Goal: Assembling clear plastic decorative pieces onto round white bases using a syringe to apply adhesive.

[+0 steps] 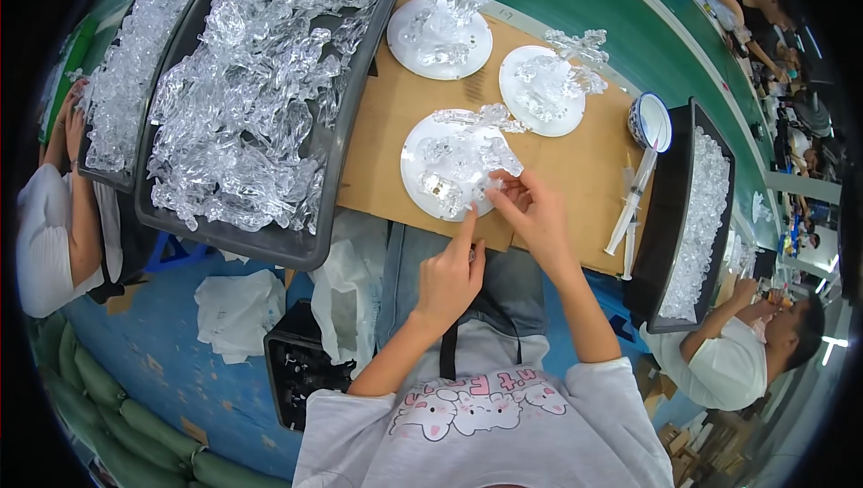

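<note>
In front of me a round white plate (415, 184) carries clear plastic parts that stick out past its far right rim. My right hand (539, 223) pinches a small clear plastic piece (493, 184) over the plate's right side. The left hand (449, 274) is at the near rim, its index finger stretched up to the plate and its thumb apart. A faint glint shows between that thumb and finger, too small to name. Two more white plates, one far left (404, 39) and one far right (564, 124), carry similar clear branching pieces.
A dark bin (315, 250) heaped with clear plastic parts stands left; a narrower bin (108, 173) lies beyond it. At right are two syringes (629, 209), a patterned bowl (649, 121) and a black tray (661, 259) of clear pieces. Co-workers sit on both sides.
</note>
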Demonstrator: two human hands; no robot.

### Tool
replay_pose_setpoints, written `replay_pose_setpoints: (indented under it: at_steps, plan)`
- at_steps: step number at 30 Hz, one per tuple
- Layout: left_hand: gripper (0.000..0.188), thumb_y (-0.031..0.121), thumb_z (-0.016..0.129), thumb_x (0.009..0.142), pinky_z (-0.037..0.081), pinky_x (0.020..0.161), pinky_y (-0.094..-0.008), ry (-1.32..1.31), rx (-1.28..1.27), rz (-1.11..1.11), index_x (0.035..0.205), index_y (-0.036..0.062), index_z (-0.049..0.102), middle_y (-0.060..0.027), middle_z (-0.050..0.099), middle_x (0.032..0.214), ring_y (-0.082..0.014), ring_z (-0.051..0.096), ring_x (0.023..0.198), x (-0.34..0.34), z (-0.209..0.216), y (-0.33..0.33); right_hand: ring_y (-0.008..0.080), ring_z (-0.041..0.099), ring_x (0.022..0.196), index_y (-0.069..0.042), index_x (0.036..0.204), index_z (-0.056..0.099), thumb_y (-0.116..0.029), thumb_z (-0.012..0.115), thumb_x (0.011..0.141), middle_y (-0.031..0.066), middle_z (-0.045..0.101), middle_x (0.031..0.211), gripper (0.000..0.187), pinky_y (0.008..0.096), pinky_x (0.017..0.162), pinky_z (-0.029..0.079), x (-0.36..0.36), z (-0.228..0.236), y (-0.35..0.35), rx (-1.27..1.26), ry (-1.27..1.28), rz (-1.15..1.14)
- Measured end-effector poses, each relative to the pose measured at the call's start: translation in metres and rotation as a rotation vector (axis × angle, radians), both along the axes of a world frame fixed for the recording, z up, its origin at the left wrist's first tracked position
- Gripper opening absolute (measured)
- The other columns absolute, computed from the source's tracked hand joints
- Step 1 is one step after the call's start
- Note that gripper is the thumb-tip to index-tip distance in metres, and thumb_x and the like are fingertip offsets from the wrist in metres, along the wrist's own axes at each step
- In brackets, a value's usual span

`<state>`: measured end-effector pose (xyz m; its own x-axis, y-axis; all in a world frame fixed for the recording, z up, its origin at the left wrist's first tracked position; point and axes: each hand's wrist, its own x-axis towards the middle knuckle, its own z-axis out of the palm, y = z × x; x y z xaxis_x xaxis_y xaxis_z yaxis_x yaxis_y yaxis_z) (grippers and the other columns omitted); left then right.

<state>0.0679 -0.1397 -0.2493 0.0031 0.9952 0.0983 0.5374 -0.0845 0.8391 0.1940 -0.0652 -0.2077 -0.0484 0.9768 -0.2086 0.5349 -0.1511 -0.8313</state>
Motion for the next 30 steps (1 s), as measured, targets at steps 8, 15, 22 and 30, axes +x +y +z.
replay_pose_setpoints:
  at_steps: [8,15,22,30]
  plan:
    - [0.051,0.008,0.060,0.079,0.042,0.044,-0.0348,-0.063,0.028,-0.023,0.127,0.0033,0.042,-0.0108,0.050,0.053,-0.0273,0.053,0.045,-0.008,-0.005,-0.004,0.0028,0.042,0.059,-0.003,0.093,0.063,-0.010,0.067,0.075,-0.0031,0.051,0.066,0.019,0.0188,0.052,0.034,0.001,-0.003,-0.001,0.081,0.104,0.028]
    - [0.059,0.006,0.058,0.078,0.043,0.044,-0.0366,-0.035,-0.020,-0.072,0.133,0.0060,0.036,-0.0122,0.053,0.056,-0.0290,0.053,0.045,-0.007,-0.003,-0.003,0.0018,0.040,0.058,-0.001,0.089,0.061,-0.012,0.069,0.073,-0.0047,0.044,0.059,0.021,0.0187,0.052,0.035,0.004,-0.004,0.003,0.009,0.056,-0.043]
    - [0.065,0.007,0.057,0.079,0.042,0.046,-0.0385,0.019,-0.109,-0.138,0.137,0.0076,0.028,-0.0139,0.052,0.054,-0.0336,0.053,0.047,-0.012,0.006,0.002,0.0051,0.041,0.054,0.001,0.089,0.058,-0.012,0.068,0.073,-0.0010,0.046,0.059,0.023,0.0204,0.050,0.036,0.000,-0.002,0.001,0.045,-0.028,-0.007]
    - [0.068,0.009,0.055,0.081,0.044,0.050,-0.0400,-0.009,-0.244,-0.154,0.139,0.0101,0.022,-0.0169,0.055,0.059,-0.0366,0.056,0.053,-0.014,0.006,0.004,0.0009,0.035,0.056,0.000,0.093,0.060,-0.008,0.067,0.075,-0.0057,0.043,0.061,0.021,0.0170,0.050,0.030,0.010,-0.021,-0.001,-0.039,0.272,-0.063]
